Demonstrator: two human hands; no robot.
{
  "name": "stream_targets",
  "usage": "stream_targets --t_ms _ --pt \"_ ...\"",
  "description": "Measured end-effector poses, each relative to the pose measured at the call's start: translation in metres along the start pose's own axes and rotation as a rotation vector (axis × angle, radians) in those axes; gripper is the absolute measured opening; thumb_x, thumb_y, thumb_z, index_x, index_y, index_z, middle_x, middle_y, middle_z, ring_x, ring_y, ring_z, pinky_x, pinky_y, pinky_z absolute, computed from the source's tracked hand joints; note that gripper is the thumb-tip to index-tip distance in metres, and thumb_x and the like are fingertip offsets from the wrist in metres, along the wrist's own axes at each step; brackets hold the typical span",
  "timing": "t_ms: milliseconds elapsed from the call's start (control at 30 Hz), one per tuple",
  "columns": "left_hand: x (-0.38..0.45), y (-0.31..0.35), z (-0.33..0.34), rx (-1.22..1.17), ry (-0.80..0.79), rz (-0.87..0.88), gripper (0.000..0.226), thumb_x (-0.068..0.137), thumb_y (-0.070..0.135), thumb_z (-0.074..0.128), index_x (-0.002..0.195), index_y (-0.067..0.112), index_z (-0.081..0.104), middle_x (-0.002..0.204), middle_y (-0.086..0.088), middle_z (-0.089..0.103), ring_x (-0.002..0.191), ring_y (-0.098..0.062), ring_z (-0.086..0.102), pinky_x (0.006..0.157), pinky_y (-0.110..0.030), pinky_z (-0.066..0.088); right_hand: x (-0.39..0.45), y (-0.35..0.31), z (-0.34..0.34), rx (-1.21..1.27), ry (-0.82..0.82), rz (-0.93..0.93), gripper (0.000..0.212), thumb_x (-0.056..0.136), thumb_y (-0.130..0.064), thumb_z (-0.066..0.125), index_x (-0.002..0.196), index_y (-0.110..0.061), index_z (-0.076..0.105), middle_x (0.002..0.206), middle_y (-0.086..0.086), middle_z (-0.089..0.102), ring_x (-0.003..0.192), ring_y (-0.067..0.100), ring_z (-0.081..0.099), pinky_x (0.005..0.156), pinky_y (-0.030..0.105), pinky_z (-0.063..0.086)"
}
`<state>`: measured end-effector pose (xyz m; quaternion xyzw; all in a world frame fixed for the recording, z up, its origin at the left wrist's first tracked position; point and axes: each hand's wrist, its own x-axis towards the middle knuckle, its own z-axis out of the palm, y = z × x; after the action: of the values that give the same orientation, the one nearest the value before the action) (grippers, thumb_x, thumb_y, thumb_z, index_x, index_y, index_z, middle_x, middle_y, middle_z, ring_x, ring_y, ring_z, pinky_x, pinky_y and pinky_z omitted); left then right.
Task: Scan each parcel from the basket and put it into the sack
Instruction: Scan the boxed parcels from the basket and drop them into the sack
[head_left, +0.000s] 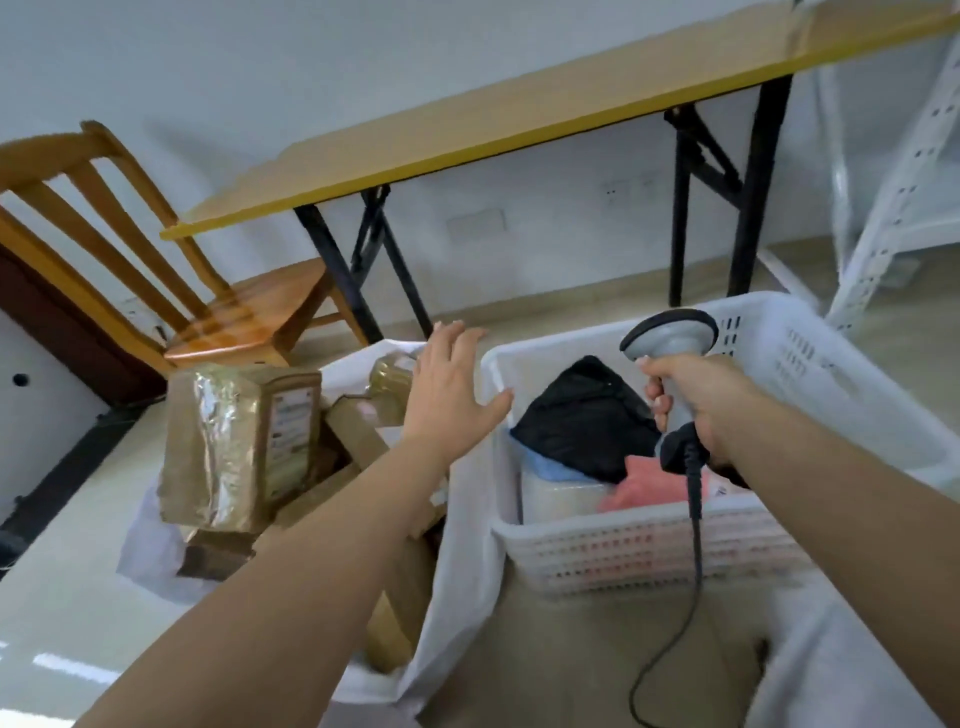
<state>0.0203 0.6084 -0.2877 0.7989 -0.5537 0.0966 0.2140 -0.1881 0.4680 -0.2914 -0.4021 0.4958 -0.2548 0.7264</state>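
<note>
1. Head view, biggest thing first: a long yellow-edged folding table (519, 111) on black legs runs across the upper frame, with a wooden slat-back chair (171, 270) at the left and white metal shelving (898, 192) at the right edge.
2. The white perforated plastic basket (810, 364) fills the lower right. Parcels are left inside it: a black soft-wrapped parcel (582, 415) on top, a pale clear-wrapped parcel (558, 499) and a pink one (644, 486) beneath. So the job looks unfinished.
3. The white fabric sack (462, 571) sits just left of the basket, its mouth open, and already holds several brown cardboard parcels taped in shiny film (234, 447), stacked loosely. I'd judge the work well along, maybe past half, though the basket's depth is hidden.
4. The left hand (447, 384) hovers over the gap between sack and basket, fingers spread flat and holding nothing, thumb near the basket rim.
5. The right hand (696, 400) is wrapped tight round the handle of a grey handheld barcode scanner (670, 343), raised above the basket, its dark cable (685, 587) trailing to the lower frame.
6. Next, likely, a reach for the black parcel.
</note>
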Motion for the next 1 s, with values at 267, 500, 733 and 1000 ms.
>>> stream_targets --t_ms 267,500,733,1000 --pt "0.05 0.103 0.129 -0.22 -0.29 0.134 0.069 0.081 0.035 0.072 0.14 0.014 0.043 0.143 -0.008 0.038 0.134 -0.027 0.036 0.111 -0.046 0.035 0.071 0.008 -0.155 0.087 0.231 0.141 0.019 0.096 -0.017 0.06 0.083 -0.009 0.049 0.062 0.004 0.041 0.024 0.007 0.034 0.035 0.012 0.032" --pt "0.084 0.158 0.25 -0.329 -0.512 0.083 0.071 0.086 0.032 0.072 0.144 0.013 0.037 0.146 -0.007 0.037 0.132 -0.022 0.039 0.102 -0.024 0.034 0.15 0.026 -0.215 0.088 0.291 0.265 0.015 0.096 -0.017 0.059 0.087 -0.01 0.05 0.067 0.005 0.043 0.047 0.011 0.038 0.036 0.011 0.035" --pt "0.113 0.184 0.38 -0.384 -0.697 -0.016 0.064 0.091 0.03 0.067 0.145 0.015 0.036 0.144 -0.012 0.041 0.13 -0.026 0.042 0.093 -0.021 0.031 0.232 0.034 -0.242 -0.055 0.231 0.465 0.017 0.099 -0.023 0.056 0.102 -0.009 0.046 0.068 0.004 0.036 0.054 0.012 0.029 0.042 0.021 0.03" --pt "0.137 0.207 0.506 -0.292 -1.046 -0.092 0.069 0.096 0.031 0.058 0.154 0.032 0.021 0.156 -0.016 0.028 0.129 -0.037 0.045 0.098 -0.034 0.044 0.285 0.047 -0.265 0.014 0.235 0.511 0.028 0.096 -0.023 0.061 0.119 -0.01 0.051 0.071 0.004 0.045 0.051 0.011 0.034 0.032 0.013 0.033"
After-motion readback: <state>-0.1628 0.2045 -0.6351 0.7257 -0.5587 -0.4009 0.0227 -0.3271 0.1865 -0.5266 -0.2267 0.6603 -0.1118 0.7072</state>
